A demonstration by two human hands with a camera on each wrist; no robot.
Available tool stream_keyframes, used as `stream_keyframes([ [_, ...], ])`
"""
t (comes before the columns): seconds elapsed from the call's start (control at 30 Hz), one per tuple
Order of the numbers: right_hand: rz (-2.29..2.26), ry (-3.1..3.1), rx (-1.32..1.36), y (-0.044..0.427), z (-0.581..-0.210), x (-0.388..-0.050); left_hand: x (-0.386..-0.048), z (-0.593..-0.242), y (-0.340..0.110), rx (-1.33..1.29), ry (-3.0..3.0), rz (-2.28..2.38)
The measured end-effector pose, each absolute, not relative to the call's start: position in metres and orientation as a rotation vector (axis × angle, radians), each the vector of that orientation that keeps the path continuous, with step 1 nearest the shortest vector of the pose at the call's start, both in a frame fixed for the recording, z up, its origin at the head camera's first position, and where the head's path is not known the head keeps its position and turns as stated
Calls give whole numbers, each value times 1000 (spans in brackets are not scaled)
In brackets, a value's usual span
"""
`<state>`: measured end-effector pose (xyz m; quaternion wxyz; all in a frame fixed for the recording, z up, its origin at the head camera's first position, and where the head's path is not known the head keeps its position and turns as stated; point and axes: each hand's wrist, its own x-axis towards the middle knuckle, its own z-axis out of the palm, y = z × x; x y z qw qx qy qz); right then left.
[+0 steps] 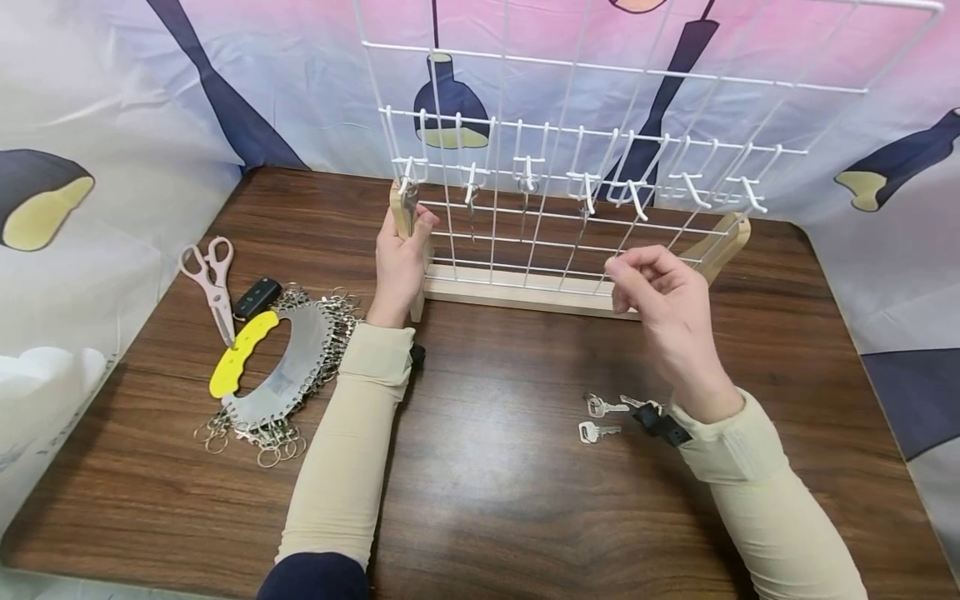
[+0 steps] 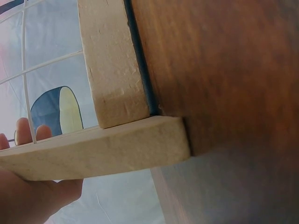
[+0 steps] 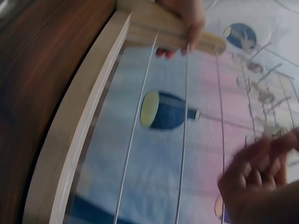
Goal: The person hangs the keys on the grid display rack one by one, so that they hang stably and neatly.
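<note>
At the left end of a white wire grid rack (image 1: 517, 287), my left hand (image 1: 401, 258) grips the wooden side post (image 2: 93, 156), thumb on one side and fingertips on the other. My right hand (image 1: 667, 308) is in front of the grid's right half, its fingers loosely bent, with nothing visible between them. White hooks (image 1: 636, 198) line a wire of the grid. Keys hang from several hooks on the left, among them a key (image 1: 408, 212) by my left hand. Below my right hand, loose keys (image 1: 598, 432) lie on the table. In the right wrist view, the right hand (image 3: 257, 182) is blurred.
On the left of the brown table (image 1: 480, 500) are pink scissors (image 1: 213, 287), a small black box (image 1: 257, 297) and a curved metal plate (image 1: 288, 367) with a yellow grip and many key rings. A printed cloth (image 1: 300, 83) hangs behind the rack.
</note>
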<state>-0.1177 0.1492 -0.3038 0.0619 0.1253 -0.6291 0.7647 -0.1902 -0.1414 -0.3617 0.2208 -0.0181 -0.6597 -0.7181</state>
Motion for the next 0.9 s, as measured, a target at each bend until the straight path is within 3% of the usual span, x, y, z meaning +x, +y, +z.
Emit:
stream_keyframes([
  [0.23, 1543, -2807, 647, 176, -317, -112, -191, -362, -142, -29, -1830, -1996],
  [0.5, 868, -3243, 934, 193, -343, -98, -191, -361, -141, -49, -1842, -1970],
  [0.9, 599, -3239, 1033, 195, -358, -90, -190, -362, -143, -44, -1853, -1950],
])
